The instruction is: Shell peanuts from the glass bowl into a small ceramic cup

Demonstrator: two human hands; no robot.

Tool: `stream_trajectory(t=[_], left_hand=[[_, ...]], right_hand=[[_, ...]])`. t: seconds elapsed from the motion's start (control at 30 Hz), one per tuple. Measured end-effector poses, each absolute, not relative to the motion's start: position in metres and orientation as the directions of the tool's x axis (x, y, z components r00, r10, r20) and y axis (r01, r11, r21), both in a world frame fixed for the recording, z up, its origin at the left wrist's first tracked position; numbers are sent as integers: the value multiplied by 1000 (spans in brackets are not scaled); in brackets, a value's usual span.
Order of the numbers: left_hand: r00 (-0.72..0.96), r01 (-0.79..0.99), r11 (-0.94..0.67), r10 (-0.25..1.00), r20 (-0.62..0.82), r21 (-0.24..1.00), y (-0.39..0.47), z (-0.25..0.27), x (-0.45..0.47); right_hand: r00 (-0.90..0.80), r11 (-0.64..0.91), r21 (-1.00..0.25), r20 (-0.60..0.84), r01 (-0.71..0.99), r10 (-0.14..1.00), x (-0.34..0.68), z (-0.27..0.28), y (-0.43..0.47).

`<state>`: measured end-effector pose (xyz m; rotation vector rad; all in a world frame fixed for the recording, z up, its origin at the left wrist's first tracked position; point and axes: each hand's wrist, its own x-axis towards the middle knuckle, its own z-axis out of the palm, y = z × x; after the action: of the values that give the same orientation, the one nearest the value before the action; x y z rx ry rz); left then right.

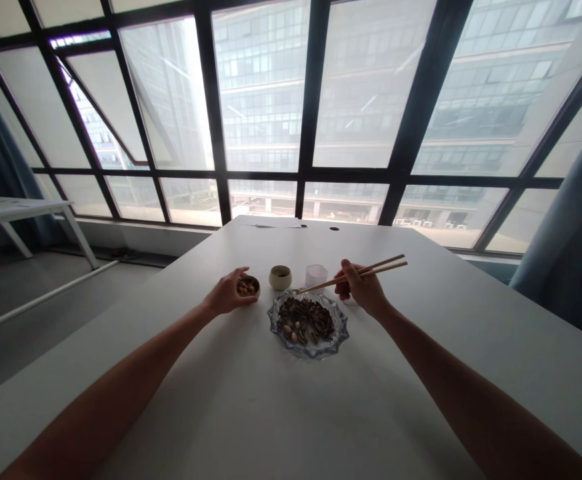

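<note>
My left hand (225,292) curls its thumb and fingers around the sides of a small round cup (255,295) with brown nuts in it, on the white table. In my right hand (365,291) is a pair of wooden chopsticks (328,283). Their tips point left, at the far rim of a scalloped clear glass dish (341,339); I see nothing between them. Dark elongated seeds or nuts (315,315) fill much of the dish, with a few paler nuts (289,331) at its front left. Behind the dish stand a pale green cup (280,278) and a translucent plastic cup (315,275).
A small whitish object (351,302), partly hidden, lies beneath my right hand. White paper (275,223) and a dark round hole (335,229) are at the table's far end. Windows rise behind it. Another white table (15,210) stands at left, and a blue curtain (565,220) hangs at right.
</note>
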<state>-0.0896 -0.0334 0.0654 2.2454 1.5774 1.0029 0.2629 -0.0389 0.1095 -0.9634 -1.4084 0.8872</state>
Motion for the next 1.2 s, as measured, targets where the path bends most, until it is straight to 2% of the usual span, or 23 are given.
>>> stream_trajectory(t=[0.07, 0.17, 0.33, 0.43, 0.53, 0.6, 0.73, 0.9, 0.97, 1.1, 1.2], left_hand=[[207, 746, -446, 861, 464, 494, -37, 65, -86], [180, 745, -427, 869, 461, 513, -34, 62, -85], [92, 741, -272, 947, 308, 614, -18, 61, -98], [109, 753, -236, 965, 238, 614, -9, 73, -99], [155, 800, -294, 944, 293, 524, 3, 95, -78], [244, 807, -381, 911, 333, 451, 13, 109, -48], [440, 815, -496, 866, 237, 300, 35, 117, 31], [467, 846, -484, 875, 130, 221, 57, 105, 95], [514, 809, -545, 838, 183, 221, 60, 101, 103], [635, 676, -723, 671, 382, 146, 54, 98, 99], [660, 635, -761, 625, 417, 136, 46, 97, 94]], right_hand=[[4, 393, -919, 394, 41, 919, 262, 110, -39], [9, 389, -921, 389, 8, 921, 264, 110, -36], [113, 272, -950, 257, -151, 960, 280, 113, -22], [176, 266, -941, 231, -208, 957, 293, 121, -16], [232, 295, -932, 245, -213, 941, 305, 128, -14], [269, 314, -929, 257, -196, 928, 310, 131, -14], [342, 360, -923, 297, -137, 892, 321, 132, -12], [354, 384, -922, 346, -40, 869, 333, 133, -10], [361, 392, -920, 357, -25, 862, 336, 133, -11], [345, 421, -907, 397, 8, 850, 334, 133, -13], [318, 433, -900, 426, 52, 847, 332, 134, -16]])
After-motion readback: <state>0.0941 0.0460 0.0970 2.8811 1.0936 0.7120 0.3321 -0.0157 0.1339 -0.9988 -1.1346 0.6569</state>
